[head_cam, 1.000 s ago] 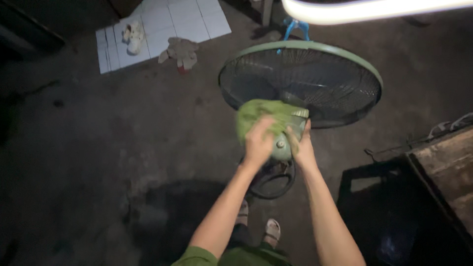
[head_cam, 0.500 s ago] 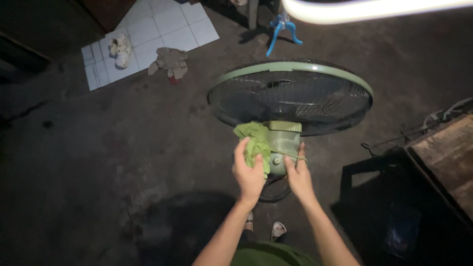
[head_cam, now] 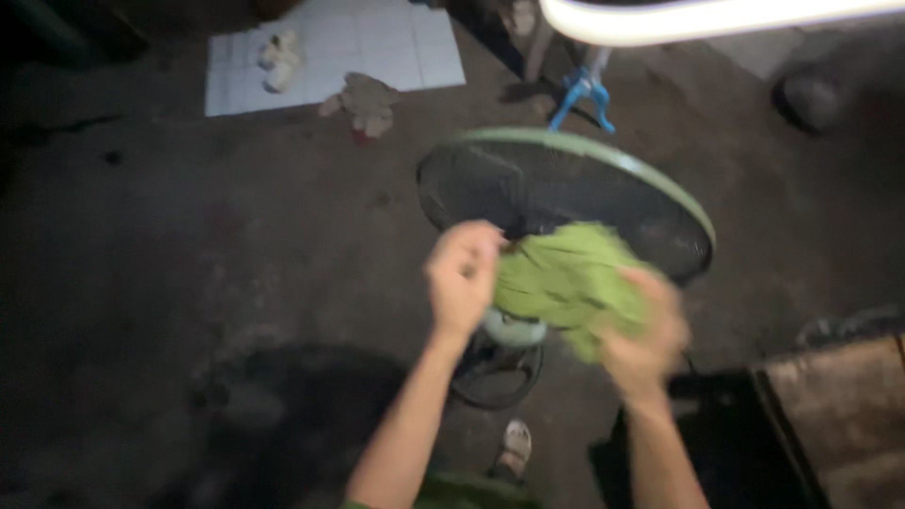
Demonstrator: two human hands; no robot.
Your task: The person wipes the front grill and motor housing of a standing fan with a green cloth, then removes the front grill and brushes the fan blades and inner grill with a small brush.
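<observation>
A standing fan (head_cam: 575, 193) with a pale green rim and dark wire guard stands on the floor in front of me. A green cloth (head_cam: 566, 278) is stretched over the back of its motor housing (head_cam: 514, 328). My left hand (head_cam: 462, 273) grips the cloth's left end, and my right hand (head_cam: 641, 335) holds its right end. Both hands are blurred by motion. The fan's round base (head_cam: 495, 372) shows below, near my sandalled foot (head_cam: 514, 448).
A white tiled patch (head_cam: 330, 52) lies at the back with a pale shoe (head_cam: 281, 49) and a crumpled rag (head_cam: 363, 102). A blue stand (head_cam: 580, 94) sits behind the fan. A wooden surface (head_cam: 839, 415) and dark crate (head_cam: 716, 443) are at right.
The cloth has been lifted from the left side of the motor housing and spread between both hands. My right hand left the housing and took the cloth's right end. The view shifted.
</observation>
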